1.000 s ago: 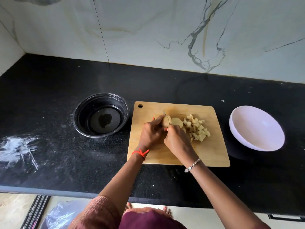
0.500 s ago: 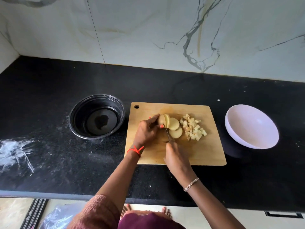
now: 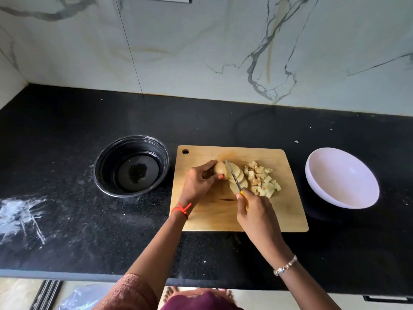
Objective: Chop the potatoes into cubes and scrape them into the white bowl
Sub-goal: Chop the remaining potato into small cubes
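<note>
pinching the potato [image 3: 220,170] at its rounded back suits you; it is likely firm, wet-slick on the cut face and apt to roll; your left hand [image 3: 199,182] curls round it mid cutting board [image 3: 212,215]; your right hand [image 3: 257,213] grips the yellow-handled knife [image 3: 233,175], blade at the cut face; pale round slices [image 3: 239,175] lean beside small cubes [image 3: 261,181]; the white bowl [image 3: 342,177] sits well apart.

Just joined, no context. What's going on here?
A person is slicing a potato on the cutting board. The left hand holds the uncut end; the right hand grips a yellow-handled knife, blade set between that end and several cut slices. A pile of cubes lies just right of them. The white bowl is empty.
</note>
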